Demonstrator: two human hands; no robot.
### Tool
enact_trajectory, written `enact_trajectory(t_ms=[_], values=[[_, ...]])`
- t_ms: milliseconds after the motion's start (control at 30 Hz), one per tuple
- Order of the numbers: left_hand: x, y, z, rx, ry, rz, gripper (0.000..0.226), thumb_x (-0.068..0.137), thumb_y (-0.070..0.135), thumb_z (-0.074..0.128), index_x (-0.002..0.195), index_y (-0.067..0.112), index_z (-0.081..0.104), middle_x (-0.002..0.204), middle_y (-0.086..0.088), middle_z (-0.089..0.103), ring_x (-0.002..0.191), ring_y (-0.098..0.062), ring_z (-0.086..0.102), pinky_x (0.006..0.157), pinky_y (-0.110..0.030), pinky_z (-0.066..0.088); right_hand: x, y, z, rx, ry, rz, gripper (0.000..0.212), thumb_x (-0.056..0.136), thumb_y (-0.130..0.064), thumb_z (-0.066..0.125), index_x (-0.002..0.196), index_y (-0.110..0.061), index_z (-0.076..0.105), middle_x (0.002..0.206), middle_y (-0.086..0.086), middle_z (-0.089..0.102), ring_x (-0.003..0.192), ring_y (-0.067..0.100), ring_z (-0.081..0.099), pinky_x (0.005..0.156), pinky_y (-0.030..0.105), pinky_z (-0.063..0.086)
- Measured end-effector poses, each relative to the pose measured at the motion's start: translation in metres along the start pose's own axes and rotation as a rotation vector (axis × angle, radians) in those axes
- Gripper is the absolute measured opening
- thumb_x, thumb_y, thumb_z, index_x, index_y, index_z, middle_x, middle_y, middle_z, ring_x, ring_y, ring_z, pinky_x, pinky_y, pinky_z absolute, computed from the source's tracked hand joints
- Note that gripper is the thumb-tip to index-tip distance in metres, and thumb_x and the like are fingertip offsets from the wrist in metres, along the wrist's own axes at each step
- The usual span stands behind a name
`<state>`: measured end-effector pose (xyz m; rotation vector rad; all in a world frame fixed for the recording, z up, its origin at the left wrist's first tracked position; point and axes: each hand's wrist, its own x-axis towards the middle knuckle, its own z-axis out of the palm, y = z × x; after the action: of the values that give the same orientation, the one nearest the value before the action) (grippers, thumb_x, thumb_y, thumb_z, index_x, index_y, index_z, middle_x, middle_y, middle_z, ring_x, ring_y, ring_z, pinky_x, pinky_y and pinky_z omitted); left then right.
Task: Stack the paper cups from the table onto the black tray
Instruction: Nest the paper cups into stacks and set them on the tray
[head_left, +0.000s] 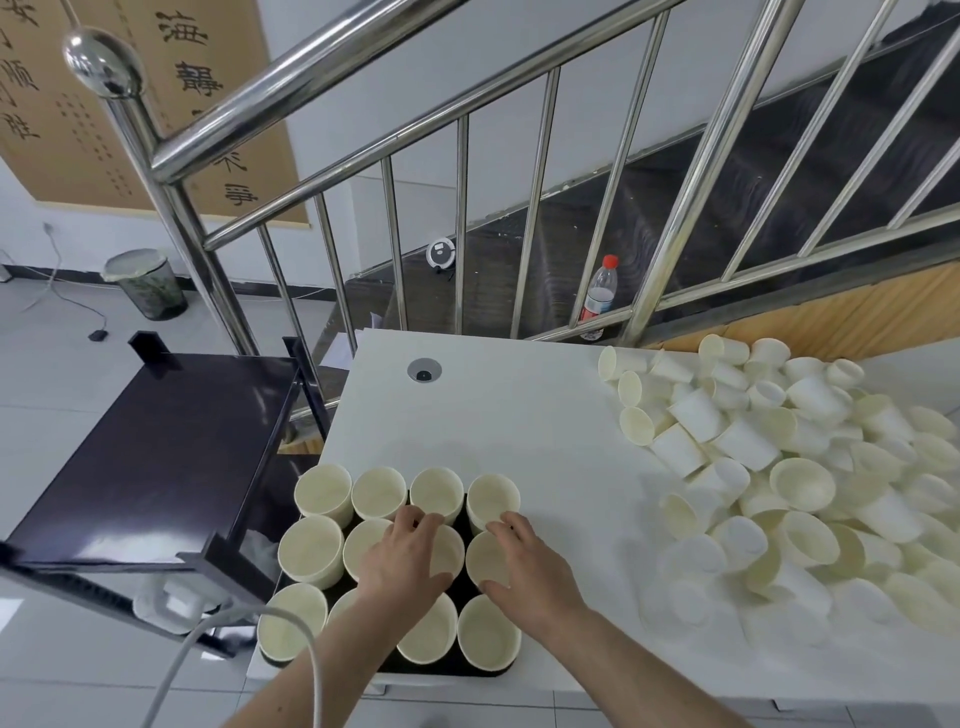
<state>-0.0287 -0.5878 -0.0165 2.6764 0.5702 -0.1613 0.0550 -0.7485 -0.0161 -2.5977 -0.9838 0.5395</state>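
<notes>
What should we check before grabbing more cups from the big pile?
1. Left hand free: not ok, its fingers rest on a tray cup.
2. Right hand free: not ok, it touches a cup.
3. Cups on the black tray upright: ok.
4. Loose cup pile on the table: ok, plenty left.
5. Path to the pile clear: ok.
6. Stack heights equal: cannot tell.

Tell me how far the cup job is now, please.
Done: the black tray holds a grid of cups, three rows by four. In hand: the left hand and right hand rest on two middle-row cups; the right one curls round its cup. Left: a big loose pile lies on the table.
</notes>
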Motion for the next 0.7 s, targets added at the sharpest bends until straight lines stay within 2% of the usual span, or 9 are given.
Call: enact_trajectory(t_ms=[133,267,400,500,633,700], values=[[-0.001,0.003,-0.003,-0.011,0.03,0.008,0.058,0.085,0.038,0.063,0.137,0.028,0.037,0.134,0.005,0.034,0.122,-0.013,0.043,0.08,-0.023,0.045,0.0,0.002,0.0,0.004,-0.008,-0.013,0.064,0.092,-0.032,0.06,0.146,-0.021,0.028,0.158,-0.007,0.013,0.124,0.02,0.049,0.088,0.031,0.045],[0.0,0.015,-0.009,-0.038,0.058,0.007,0.052,0.087,0.036,0.06,0.135,0.028,0.041,0.135,0.005,0.036,0.124,-0.014,0.043,0.078,-0.026,0.047,-0.002,0.006,-0.005,0.032,0.005,-0.016,0.068,0.091,-0.036,0.061,0.148,-0.022,0.026,0.159,-0.006,0.013,0.138,0.016,0.034,0.099,0.03,0.042],[0.0,0.038,-0.012,-0.03,0.076,0.028,0.05,0.089,0.036,0.055,0.137,0.03,0.039,0.137,0.009,0.035,0.125,-0.012,0.041,0.074,-0.023,0.042,-0.012,0.018,-0.021,0.059,0.065,-0.015,0.067,0.09,-0.035,0.062,0.147,-0.023,0.03,0.153,-0.008,0.022,0.135,0.015,0.036,0.101,0.03,0.042],[-0.001,0.059,-0.012,-0.021,0.081,0.061,0.051,0.09,0.036,0.054,0.137,0.031,0.037,0.139,0.01,0.033,0.124,-0.012,0.042,0.078,-0.027,0.048,-0.021,0.032,-0.034,0.052,0.101,-0.001,0.064,0.092,-0.037,0.06,0.147,-0.024,0.03,0.153,-0.008,0.02,0.137,0.015,0.035,0.103,0.032,0.041],[0.001,0.092,-0.009,-0.011,0.083,0.085,0.049,0.091,0.033,0.053,0.137,0.03,0.038,0.139,0.009,0.033,0.124,-0.012,0.043,0.066,-0.024,0.041,-0.037,0.056,-0.05,0.046,0.142,0.015,0.063,0.094,-0.037,0.058,0.148,-0.023,0.029,0.154,-0.007,0.018,0.137,0.013,0.036,0.103,0.03,0.042],[0.001,0.112,-0.003,-0.025,0.084,0.117,0.051,0.09,0.033,0.054,0.138,0.03,0.038,0.14,0.008,0.034,0.126,-0.014,0.042,0.077,-0.026,0.046,-0.051,0.074,-0.06,0.048,0.165,0.03,0.062,0.094,-0.037,0.058,0.147,-0.023,0.03,0.154,-0.007,0.019,0.135,0.014,0.038,0.102,0.03,0.043]])
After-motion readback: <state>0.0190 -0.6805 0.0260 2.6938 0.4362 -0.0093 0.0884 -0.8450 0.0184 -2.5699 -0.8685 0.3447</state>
